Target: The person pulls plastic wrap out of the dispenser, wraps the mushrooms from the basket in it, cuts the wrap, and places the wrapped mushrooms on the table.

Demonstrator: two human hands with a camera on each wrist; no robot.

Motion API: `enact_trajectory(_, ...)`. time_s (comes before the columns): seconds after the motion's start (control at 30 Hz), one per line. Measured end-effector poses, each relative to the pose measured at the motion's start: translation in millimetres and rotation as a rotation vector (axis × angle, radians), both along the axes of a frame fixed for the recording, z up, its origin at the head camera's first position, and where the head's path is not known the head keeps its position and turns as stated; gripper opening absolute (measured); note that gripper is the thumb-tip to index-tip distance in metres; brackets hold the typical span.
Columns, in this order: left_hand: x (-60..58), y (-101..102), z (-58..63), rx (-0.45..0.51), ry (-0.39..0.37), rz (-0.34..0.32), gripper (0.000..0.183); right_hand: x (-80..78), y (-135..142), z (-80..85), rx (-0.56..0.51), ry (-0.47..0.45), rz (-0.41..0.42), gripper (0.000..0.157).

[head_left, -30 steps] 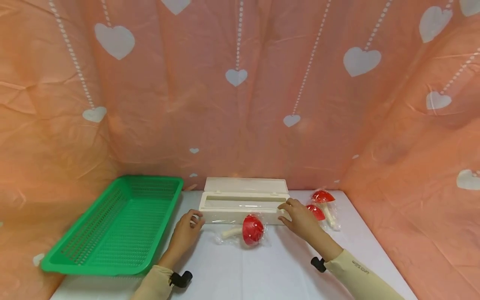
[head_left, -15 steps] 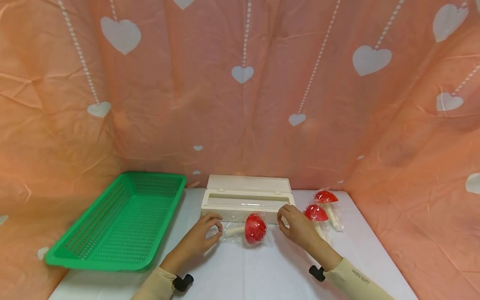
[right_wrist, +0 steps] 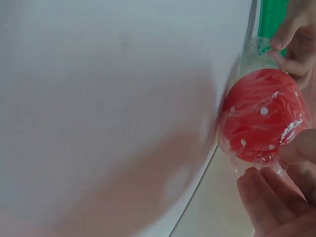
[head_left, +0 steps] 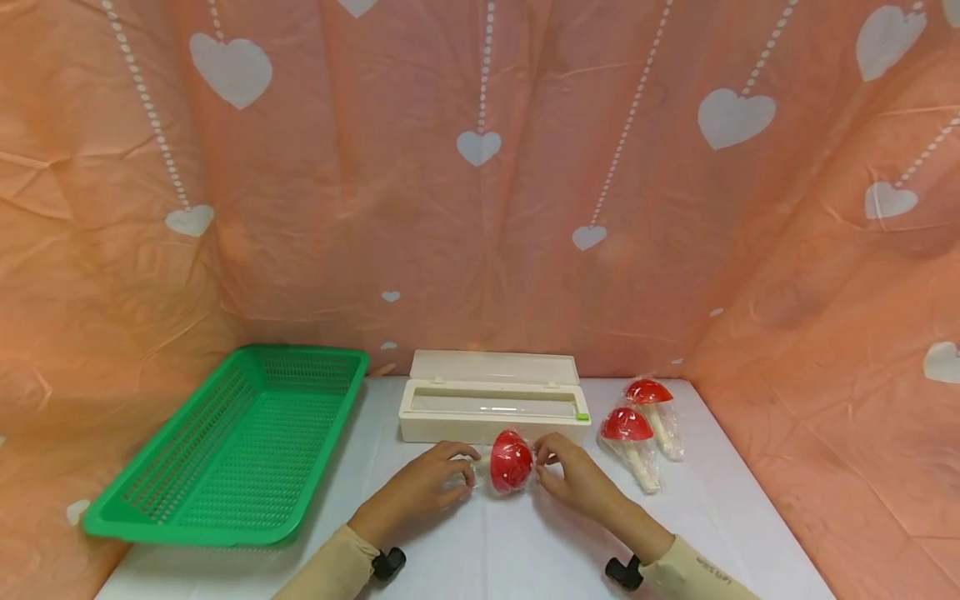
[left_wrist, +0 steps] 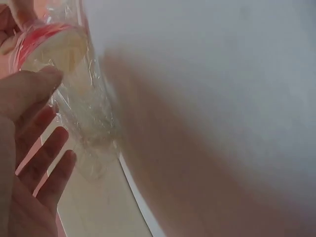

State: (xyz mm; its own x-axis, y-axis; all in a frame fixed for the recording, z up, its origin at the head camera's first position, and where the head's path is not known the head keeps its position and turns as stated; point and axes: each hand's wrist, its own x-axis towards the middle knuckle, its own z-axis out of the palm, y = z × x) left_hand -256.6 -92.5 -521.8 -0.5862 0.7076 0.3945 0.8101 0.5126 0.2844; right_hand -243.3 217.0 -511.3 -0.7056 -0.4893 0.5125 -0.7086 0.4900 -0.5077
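A toy mushroom (head_left: 512, 461) with a red, white-dotted cap and pale stem lies wrapped in clear plastic on the white table, in front of a long white cling-film dispenser (head_left: 442, 431). On the stem side, my left hand (head_left: 423, 483) pinches the wrapping between thumb and forefinger; its other fingers spread apart in the left wrist view. My right hand (head_left: 581, 475) pinches the plastic beside the cap. Close up in the right wrist view, the cap (right_wrist: 264, 118) sits between both hands, its film gathered and creased. Fingers and plastic hide most of the stem.
Two more wrapped toy mushrooms, a nearer one (head_left: 628, 427) and a farther one (head_left: 649, 392), lie at the right. A green plastic basket (head_left: 300, 521) stands on the left. The dispenser's lid (head_left: 491, 367) is raised, and a heart-patterned curtain (head_left: 420, 208) surrounds the table.
Both hands have come from the dispenser's front corners inward to the middle mushroom and now pinch its wrapping. The right hand's move has uncovered the dispenser's green slider and the nearer right-side mushroom.
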Motion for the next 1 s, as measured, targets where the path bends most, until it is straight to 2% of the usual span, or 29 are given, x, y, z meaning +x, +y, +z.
enact_trajectory(0.13, 0.2, 7, 1.2, -0.067, 0.000, 0.028, 0.006, 2.3, -5, -3.8, -0.058, -0.024, 0.014, 0.025)
enact_trajectory(0.33, 3.7, 13, 1.7, -0.166, 0.018, 0.061, 0.019, 2.8, -13, -4.1, -0.062, -0.051, -0.075, 0.031)
enact_trajectory(0.43, 7.2, 11, 5.5, -0.178, 0.000, 0.061, 0.022, 1.4, -14, -3.9, -0.057, -0.068, -0.106, 0.032)
enact_trajectory(0.53, 9.7, 7, 11.6, -0.104, -0.065, 0.081, 0.017, -0.1, -14, -3.0, -0.064, -0.090, -0.106, 0.031)
enact_trajectory(0.67, 6.7, 4, 17.8, 0.089, -0.108, 0.170, 0.011, -1.2, -13, -0.8, -0.048, -0.107, -0.104, 0.029)
enact_trajectory(0.77, 0.6, 7, 18.2, 0.178, -0.141, 0.232, 0.009, -1.1, -12, 0.5, -0.032, -0.102, -0.111, 0.028)
enact_trajectory(0.83, -3.3, 11, 16.5, 0.170, -0.193, 0.253, 0.023, -0.8, -13, 0.8, -0.032, -0.100, -0.111, 0.029)
enact_trajectory(0.93, -7.2, 18, 12.6, 0.109, -0.262, 0.248, 0.052, -0.8, -14, 0.4, -0.043, -0.106, -0.112, 0.036)
enact_trajectory(1.0, -8.7, 22, 10.0, 0.086, -0.265, 0.235, 0.063, -0.9, -14, -0.7, -0.053, -0.117, -0.120, 0.045)
